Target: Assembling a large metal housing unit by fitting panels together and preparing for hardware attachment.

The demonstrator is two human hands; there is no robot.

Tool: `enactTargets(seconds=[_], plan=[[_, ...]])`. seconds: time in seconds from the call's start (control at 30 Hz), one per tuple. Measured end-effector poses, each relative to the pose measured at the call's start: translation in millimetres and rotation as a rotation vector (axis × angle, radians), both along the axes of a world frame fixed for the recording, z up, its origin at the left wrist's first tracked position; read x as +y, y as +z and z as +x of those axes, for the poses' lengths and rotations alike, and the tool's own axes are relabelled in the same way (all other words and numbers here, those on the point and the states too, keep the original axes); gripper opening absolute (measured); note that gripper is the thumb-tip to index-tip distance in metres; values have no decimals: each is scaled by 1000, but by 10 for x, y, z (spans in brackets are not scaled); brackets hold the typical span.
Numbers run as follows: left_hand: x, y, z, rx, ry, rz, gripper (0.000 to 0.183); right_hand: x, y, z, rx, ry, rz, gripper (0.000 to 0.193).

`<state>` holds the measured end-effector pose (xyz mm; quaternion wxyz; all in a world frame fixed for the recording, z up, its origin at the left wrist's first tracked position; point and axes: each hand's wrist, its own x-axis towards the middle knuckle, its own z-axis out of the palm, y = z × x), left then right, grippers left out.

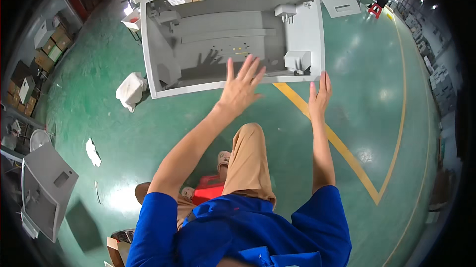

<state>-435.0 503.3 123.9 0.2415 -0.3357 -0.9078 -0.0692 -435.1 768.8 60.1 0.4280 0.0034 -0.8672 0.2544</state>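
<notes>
Both hands, left hand and right hand, spread empty at the near rim of a grey metal housing, its long axis crosswise; brown cartons lie far left.

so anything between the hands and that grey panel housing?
Nothing visible. The left hand is open, fingers spread over the near rim of the grey housing; the right hand is open just off its near right corner.
</notes>
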Motion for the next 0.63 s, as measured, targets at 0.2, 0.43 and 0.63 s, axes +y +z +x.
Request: enactTargets(seconds=[0.2, 0.43, 0.63], plan=[[232, -51, 31, 45, -23, -108, 42, 49, 269, 277, 44, 152, 53, 38], [240, 647, 71, -111, -138, -25, 26, 251, 1669, -455, 95, 133, 177, 28], [126, 772, 133, -242, -57, 4, 31, 198, 2239, -1308, 203, 142, 168, 12]])
